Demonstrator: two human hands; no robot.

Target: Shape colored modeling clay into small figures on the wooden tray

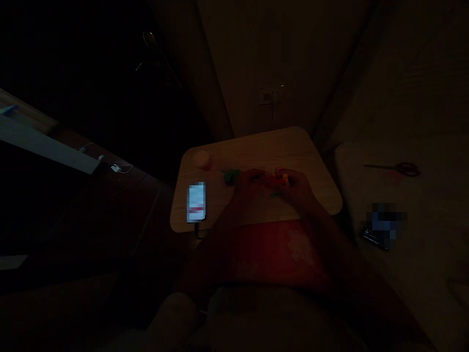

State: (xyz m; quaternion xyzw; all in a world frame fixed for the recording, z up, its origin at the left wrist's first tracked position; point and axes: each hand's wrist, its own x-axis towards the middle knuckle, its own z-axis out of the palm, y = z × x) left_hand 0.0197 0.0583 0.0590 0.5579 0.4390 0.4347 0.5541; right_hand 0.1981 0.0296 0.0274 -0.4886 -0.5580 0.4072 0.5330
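- Dimly lit, both hands meet over the middle of a small wooden table (pixel 256 146) with rounded corners.
- The left hand (pixel 251 183) and the right hand (pixel 296 188) are curled together around a small orange piece (pixel 277 177), which sits between their fingertips just above the tabletop; both seem to be pinching it, though the darkness hides the exact finger positions.
- Just left of the left hand, a green lump (pixel 231 175) lies on the table.
- Farther left and toward the far edge stands a small pale round tub (pixel 202 159).
- Near the table's left near corner lies a lit phone (pixel 196 201), its screen blurred.
- Well off to the right, on a pale cushioned surface, lie scissors (pixel 397 168) with dark handles.
- On the far wall behind the table, a socket (pixel 270 96) has a cable hanging down.
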